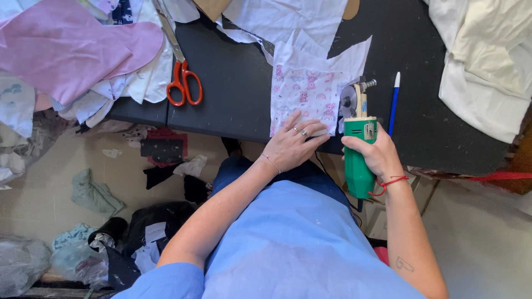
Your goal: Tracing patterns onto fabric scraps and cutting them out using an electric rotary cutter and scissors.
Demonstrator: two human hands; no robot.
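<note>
My left hand (pixel 295 143) lies flat, fingers spread, on the near edge of a white fabric piece with a pink pattern (pixel 303 94) on the black table (pixel 238 83). My right hand (pixel 376 152) grips the green body of an electric rotary fabric cutter (pixel 357 147). Its round blade (pixel 349 101) sits at the fabric's right edge. A blue and white pen (pixel 394 102) lies just right of the cutter.
Orange-handled scissors (pixel 180 77) lie on the table to the left. Pink and white fabric pieces (pixel 72 50) are piled at the far left, cream cloth (pixel 487 55) at the right. Fabric scraps and bags (pixel 94 194) litter the floor below.
</note>
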